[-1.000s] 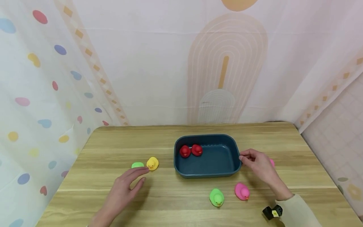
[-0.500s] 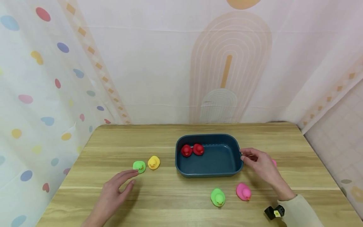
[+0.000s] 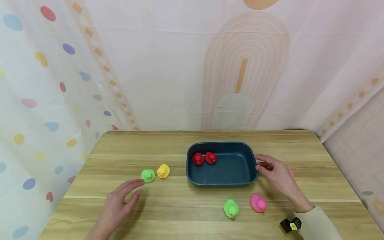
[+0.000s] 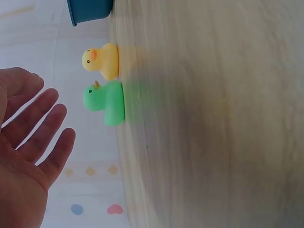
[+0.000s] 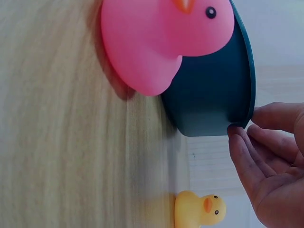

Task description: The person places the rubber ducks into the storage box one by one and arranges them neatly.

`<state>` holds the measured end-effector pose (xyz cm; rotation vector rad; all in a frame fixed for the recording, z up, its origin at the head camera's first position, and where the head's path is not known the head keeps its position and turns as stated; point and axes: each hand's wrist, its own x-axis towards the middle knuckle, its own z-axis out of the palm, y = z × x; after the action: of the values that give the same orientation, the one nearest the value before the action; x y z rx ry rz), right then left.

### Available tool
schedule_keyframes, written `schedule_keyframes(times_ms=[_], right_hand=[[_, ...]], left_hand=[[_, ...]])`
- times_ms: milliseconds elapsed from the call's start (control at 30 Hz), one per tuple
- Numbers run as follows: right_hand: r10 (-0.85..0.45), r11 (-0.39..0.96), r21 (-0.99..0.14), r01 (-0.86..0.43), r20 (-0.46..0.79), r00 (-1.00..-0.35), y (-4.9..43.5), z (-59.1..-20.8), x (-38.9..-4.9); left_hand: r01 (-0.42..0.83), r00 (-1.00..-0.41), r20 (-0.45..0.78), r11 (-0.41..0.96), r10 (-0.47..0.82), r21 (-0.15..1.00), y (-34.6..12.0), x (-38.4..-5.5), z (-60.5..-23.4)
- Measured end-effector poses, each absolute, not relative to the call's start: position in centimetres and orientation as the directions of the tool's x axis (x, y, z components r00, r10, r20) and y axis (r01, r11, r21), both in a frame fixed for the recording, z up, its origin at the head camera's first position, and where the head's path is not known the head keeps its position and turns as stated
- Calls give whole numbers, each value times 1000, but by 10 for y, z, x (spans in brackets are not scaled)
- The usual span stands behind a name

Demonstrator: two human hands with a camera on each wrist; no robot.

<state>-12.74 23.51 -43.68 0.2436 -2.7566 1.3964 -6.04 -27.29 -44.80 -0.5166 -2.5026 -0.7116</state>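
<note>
My left hand [image 3: 118, 205] hovers low over the table, fingers extended and thumb apart, with nothing in its grasp. Its fingertips are beside a green rubber duck [image 3: 148, 176]; a yellow rubber duck [image 3: 163, 171] sits just right of that. In the left wrist view there is a gap between the fingers and the green duck [image 4: 109, 103]. My right hand [image 3: 277, 175] pinches the right-hand rim of a dark blue rectangular tub [image 3: 222, 185], seen closely in the right wrist view. Two red rubber ducks [image 3: 198, 159] sit in the tub's left part.
Before the tub stand another green duck [image 3: 231, 209] and a pink duck [image 3: 258, 203]. A second pink duck [image 3: 291, 172] is mostly hidden behind my right hand. The right wrist view shows a yellow duck [image 5: 194, 210] beyond. A black object [image 3: 290, 225] is by the right sleeve.
My left hand has drawn back leftward from beside the yellow duck, uncovering the green duck. My right hand stays at the tub's rim. The head view has shifted slightly.
</note>
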Motion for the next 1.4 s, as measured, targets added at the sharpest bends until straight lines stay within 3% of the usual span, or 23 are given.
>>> schedule_keyframes(times_ms=[467, 733, 900, 1400], right_hand=[[-130, 598, -782, -176, 122, -984, 236, -436, -126], [-128, 597, -783, -174, 122, -984, 237, -438, -127], [-129, 607, -775, -174, 120, -984, 237, -438, -128], [-129, 640, -746, -186, 135, -982, 239, -442, -129]], left_hand=[[476, -824, 507, 796, 254, 375, -273, -84, -439], [310, -944, 270, 799, 192, 516, -268, -106, -437], [246, -967, 187, 808, 170, 536, -271, -114, -442], [246, -961, 238, 818, 138, 520, -272, -118, -452]])
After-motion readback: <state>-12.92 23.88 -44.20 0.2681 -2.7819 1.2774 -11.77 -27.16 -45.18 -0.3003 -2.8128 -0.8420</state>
